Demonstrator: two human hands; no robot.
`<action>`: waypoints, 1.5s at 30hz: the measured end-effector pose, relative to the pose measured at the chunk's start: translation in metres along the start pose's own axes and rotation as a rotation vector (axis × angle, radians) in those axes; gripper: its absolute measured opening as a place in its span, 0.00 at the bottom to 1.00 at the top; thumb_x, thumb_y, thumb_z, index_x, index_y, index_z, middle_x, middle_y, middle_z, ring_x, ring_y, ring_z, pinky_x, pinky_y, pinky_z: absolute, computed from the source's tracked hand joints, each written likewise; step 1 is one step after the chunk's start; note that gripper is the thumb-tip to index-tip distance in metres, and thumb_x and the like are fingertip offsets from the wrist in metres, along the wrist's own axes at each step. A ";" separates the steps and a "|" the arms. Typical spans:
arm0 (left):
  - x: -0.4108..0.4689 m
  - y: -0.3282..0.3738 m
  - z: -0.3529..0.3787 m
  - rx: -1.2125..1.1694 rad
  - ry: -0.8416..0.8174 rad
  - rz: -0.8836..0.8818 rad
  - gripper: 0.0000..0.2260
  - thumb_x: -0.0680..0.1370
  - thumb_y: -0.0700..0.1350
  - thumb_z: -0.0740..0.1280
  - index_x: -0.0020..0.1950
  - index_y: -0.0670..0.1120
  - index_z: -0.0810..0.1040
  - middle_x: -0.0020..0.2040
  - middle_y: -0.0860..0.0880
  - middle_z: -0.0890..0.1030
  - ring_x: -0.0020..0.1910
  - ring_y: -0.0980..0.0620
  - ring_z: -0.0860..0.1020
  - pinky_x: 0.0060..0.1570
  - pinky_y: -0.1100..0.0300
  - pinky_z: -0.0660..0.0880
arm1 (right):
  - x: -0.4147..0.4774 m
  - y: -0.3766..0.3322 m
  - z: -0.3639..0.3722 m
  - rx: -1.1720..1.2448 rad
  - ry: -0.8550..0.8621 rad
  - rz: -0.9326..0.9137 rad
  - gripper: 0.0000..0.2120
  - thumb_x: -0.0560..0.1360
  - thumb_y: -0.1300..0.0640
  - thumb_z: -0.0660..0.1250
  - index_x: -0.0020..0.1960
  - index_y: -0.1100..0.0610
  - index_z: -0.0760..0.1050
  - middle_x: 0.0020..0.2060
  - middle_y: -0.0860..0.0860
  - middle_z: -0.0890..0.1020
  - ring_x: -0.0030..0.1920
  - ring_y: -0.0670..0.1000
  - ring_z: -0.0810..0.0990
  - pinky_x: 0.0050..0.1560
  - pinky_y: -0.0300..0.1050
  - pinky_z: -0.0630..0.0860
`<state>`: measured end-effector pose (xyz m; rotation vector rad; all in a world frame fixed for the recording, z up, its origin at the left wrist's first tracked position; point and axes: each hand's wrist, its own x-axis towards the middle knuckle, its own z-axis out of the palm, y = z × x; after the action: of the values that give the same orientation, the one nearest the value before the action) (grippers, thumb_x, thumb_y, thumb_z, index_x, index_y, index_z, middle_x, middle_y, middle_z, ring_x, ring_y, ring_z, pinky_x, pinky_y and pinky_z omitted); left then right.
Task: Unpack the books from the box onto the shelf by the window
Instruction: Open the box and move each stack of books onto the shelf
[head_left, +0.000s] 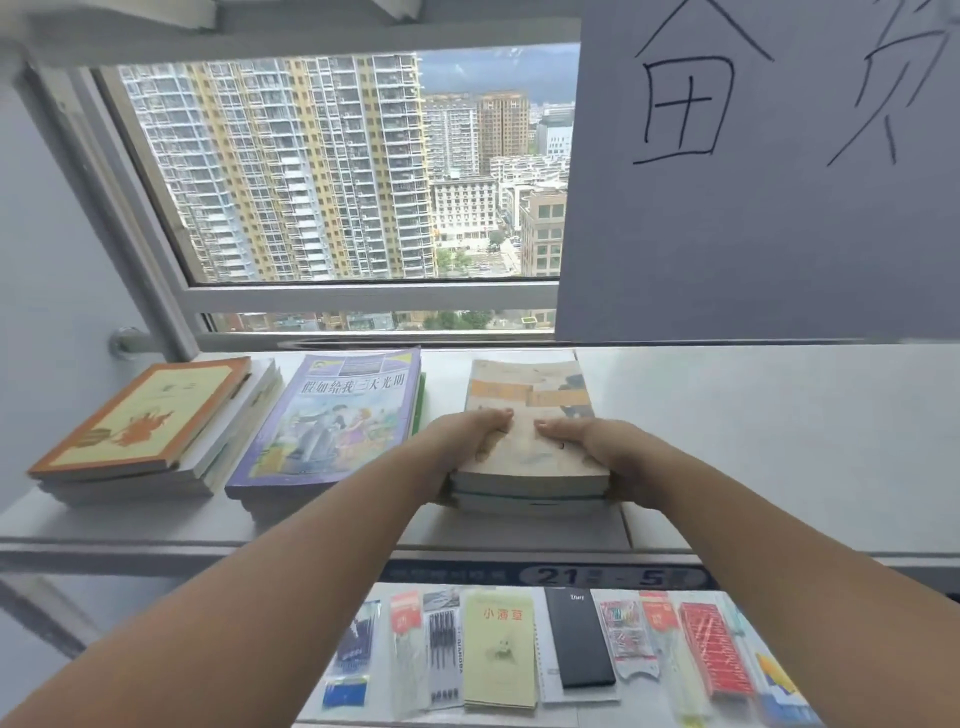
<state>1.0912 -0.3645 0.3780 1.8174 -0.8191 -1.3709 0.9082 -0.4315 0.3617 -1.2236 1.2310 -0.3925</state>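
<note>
A small stack of books with a beige cover (524, 384) lies flat on the white shelf (753, 441) under the window. My left hand (470, 436) grips the stack's left side, thumb on the cover. My right hand (597, 441) holds its right side, thumb on top. To the left lie a stack topped by a purple illustrated book (332, 421) and a stack topped by an orange-bordered yellow book (145, 415). The box is out of view.
A lower surface holds stationery: pen packs (441, 649), a pale yellow notebook (500, 649), a black diary (579, 636), red packets (714, 654). A white sheet with handwritten characters (753, 156) covers the window's right part. The shelf's right stretch is bare.
</note>
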 end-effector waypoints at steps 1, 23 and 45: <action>0.000 0.001 0.000 0.024 0.025 -0.019 0.15 0.77 0.60 0.71 0.51 0.49 0.83 0.44 0.49 0.84 0.37 0.48 0.82 0.41 0.56 0.81 | -0.002 -0.003 0.001 0.005 -0.012 0.020 0.21 0.76 0.45 0.77 0.63 0.54 0.82 0.44 0.51 0.89 0.37 0.53 0.88 0.38 0.44 0.85; -0.096 -0.052 -0.114 1.114 0.636 0.211 0.26 0.84 0.58 0.57 0.80 0.49 0.68 0.78 0.46 0.72 0.75 0.42 0.71 0.70 0.46 0.70 | -0.043 -0.043 0.090 -1.124 0.128 -0.660 0.40 0.82 0.35 0.63 0.82 0.62 0.62 0.80 0.58 0.69 0.79 0.58 0.68 0.76 0.55 0.68; -0.510 -0.495 -0.334 0.610 1.019 -0.681 0.27 0.82 0.60 0.60 0.79 0.50 0.69 0.78 0.46 0.72 0.75 0.43 0.72 0.69 0.49 0.72 | -0.274 0.113 0.627 -1.392 -0.917 -0.986 0.38 0.83 0.38 0.65 0.83 0.60 0.61 0.80 0.58 0.69 0.78 0.60 0.70 0.74 0.52 0.69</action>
<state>1.3287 0.3793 0.2949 3.0096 -0.0220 -0.3091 1.3072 0.1337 0.3070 -2.7377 -0.1803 0.4682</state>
